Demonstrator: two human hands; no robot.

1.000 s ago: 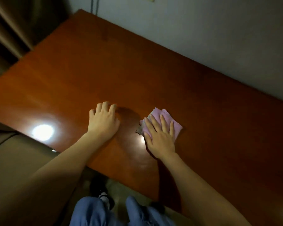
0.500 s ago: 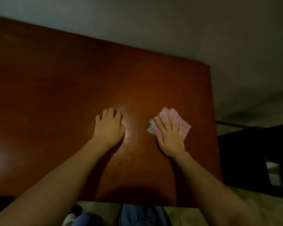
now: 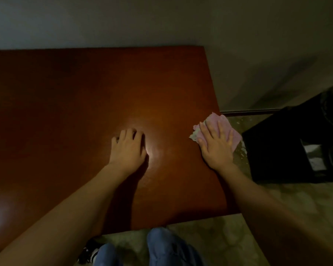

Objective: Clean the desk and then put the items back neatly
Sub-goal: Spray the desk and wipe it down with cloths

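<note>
Tabletop (image 3: 75,104): reddish-brown wood, glossy, with the pink cloth (image 3: 230,129) at its right edge at about 3 o'clock, part of the cloth overhanging the edge above the floor (image 3: 288,200). Right hand (image 3: 216,144) lies palm-down on the cloth, fingers (image 3: 212,127) straight and spread, pressing it flat. Left hand (image 3: 128,148) rests on bare wood near centre, fingers loosely bent, grasping nothing; a black bin (image 3: 288,146) stands on the floor at 3 o'clock, apart from the tabletop.

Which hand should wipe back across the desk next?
Probably the right hand: it already presses the pink cloth at the reddish-brown wooden desk's right edge. The left hand rests bare.
</note>
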